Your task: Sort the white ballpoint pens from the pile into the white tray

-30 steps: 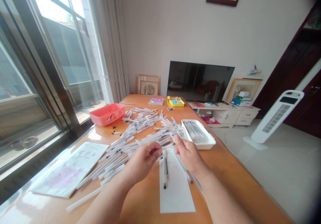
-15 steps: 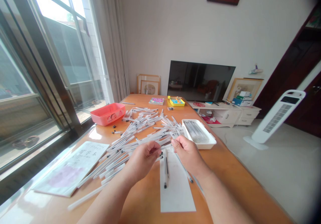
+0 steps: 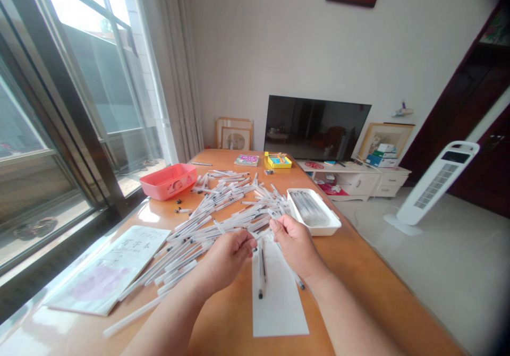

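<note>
A big heap of white pens (image 3: 223, 207) covers the middle of the orange table (image 3: 358, 271). Both my hands hover over its near edge. My left hand (image 3: 229, 257) is curled, fingertips pinched on a thin pen part that I cannot make out. Close beside it, my right hand (image 3: 295, 244) is closed with thumb and fingers on a pen from the heap. Between the hands, a strip of white paper (image 3: 279, 292) lies on the table with a dark pen (image 3: 261, 271) on it.
A white tray (image 3: 314, 212) with pens stands right of the heap. A red basket (image 3: 169, 180) is at the far left, and booklets (image 3: 107, 265) lie near left. Small books (image 3: 279, 160) sit at the far edge. A television and a fan stand beyond.
Both hands have drifted slightly toward each other and down to the heap's edge. The view has shifted a little; nothing else on the table has moved.
</note>
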Available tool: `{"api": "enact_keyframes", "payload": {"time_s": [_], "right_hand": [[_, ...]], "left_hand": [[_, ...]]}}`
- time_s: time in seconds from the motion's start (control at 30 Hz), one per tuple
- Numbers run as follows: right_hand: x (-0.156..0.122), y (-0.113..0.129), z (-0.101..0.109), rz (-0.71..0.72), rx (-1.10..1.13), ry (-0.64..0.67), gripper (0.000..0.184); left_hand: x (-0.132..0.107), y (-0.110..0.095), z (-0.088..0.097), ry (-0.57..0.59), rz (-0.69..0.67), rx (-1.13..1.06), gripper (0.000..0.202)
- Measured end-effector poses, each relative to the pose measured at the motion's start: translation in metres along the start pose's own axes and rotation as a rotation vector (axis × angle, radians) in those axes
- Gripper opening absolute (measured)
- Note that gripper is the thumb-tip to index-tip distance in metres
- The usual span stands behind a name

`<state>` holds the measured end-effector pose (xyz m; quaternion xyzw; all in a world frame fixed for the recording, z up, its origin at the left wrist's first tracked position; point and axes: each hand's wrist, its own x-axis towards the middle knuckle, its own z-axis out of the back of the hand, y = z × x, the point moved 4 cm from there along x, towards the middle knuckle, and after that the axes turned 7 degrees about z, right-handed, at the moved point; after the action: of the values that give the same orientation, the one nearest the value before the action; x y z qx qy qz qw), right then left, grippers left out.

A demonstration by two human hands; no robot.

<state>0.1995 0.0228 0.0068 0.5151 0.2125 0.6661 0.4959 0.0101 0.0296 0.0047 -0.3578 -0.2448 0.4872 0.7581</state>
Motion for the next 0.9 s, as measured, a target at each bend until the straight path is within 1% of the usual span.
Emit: {"api": "enact_keyframes", "payload": {"time_s": [0.1,0.23,0.3,0.4,0.57,0.63,0.73,0.9], "right_hand": [[0.000,-0.005,-0.002,-0.035,0.012,-0.003,0.043],[0.000,-0.011,-0.005,-0.088,0.039,-0.015,0.044],[-0.001,-0.013,-0.006,-0.115,0.065,-0.019,0.045],[0.000,-0.012,-0.005,-0.123,0.102,-0.029,0.044],[0.000,-0.007,-0.001,-0.082,0.114,-0.055,0.043],[0.000,-0.008,-0.002,-0.090,0.118,-0.049,0.044],[-0.001,-0.010,-0.003,-0.115,0.136,-0.038,0.045],[-0.001,-0.016,-0.007,-0.177,0.188,-0.053,0.046]], "left_hand": [[0.001,-0.003,0.001,-0.089,-0.026,0.086,0.026],[-0.001,-0.014,0.004,-0.215,-0.087,0.244,0.017],[-0.002,-0.019,0.006,-0.248,-0.108,0.294,0.015],[-0.002,-0.016,0.007,-0.206,-0.060,0.258,0.018],[0.000,-0.003,0.002,-0.030,-0.007,0.073,0.039],[0.000,0.000,0.000,0.002,0.000,0.018,0.040],[0.000,-0.001,0.000,-0.054,-0.020,0.021,0.033],[-0.002,-0.016,0.004,-0.217,-0.118,0.258,0.021]]}}
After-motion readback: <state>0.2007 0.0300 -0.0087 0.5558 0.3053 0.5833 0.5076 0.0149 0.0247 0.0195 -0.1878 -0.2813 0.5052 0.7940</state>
